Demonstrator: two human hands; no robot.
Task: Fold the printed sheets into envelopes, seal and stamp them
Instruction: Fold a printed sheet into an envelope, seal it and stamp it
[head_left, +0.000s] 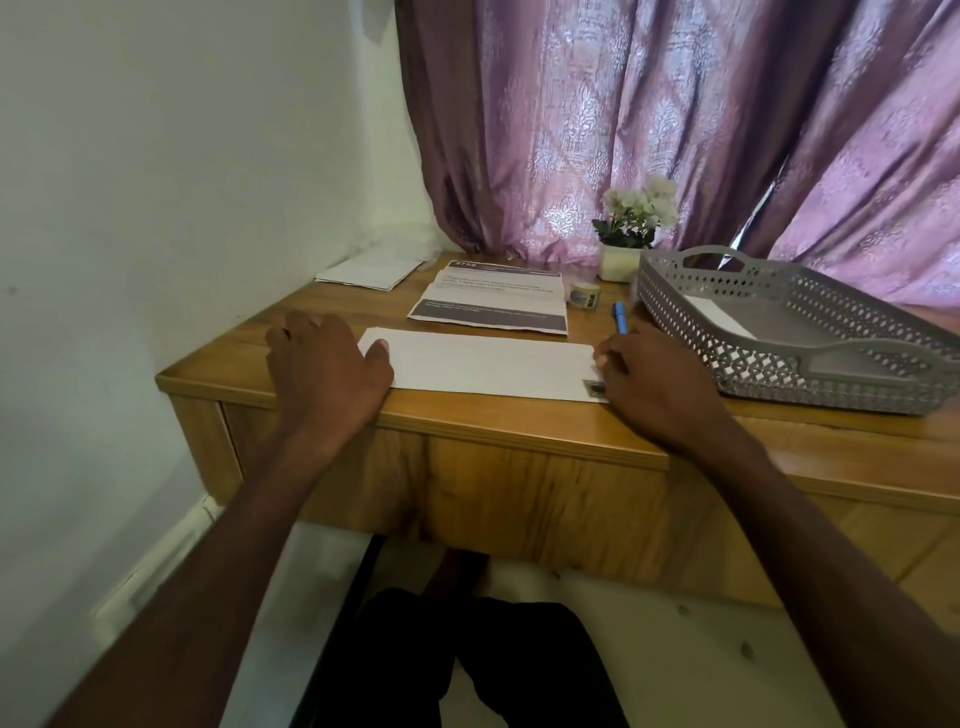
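Note:
A long white envelope lies flat near the front edge of the wooden desk. A small dark stamp sits at its near right corner. My left hand rests palm down on the envelope's left end, thumb on the paper. My right hand lies at the right end, fingertips touching the envelope's edge just above the stamp. Behind the envelope lies a stack of printed sheets with grey bands.
A grey perforated tray holding a white envelope stands at the right. A blue pen and a small roll lie between tray and sheets. More white paper sits at the back left. A potted flower stands before the curtain.

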